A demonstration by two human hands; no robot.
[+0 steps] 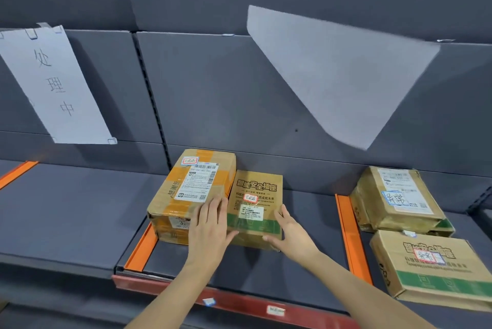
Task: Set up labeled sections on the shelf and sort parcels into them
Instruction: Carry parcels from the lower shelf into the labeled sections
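Socket box sits in the shelf middle section, long axis front-to-back, left flank against the taped box. Left hand lies flat along that seam with fingers straight. Right hand pinches the front-right corner, thumb on the front face. No room left; bare shelf runs right to the orange divider and forward to the front edge, so I'd shift it that way
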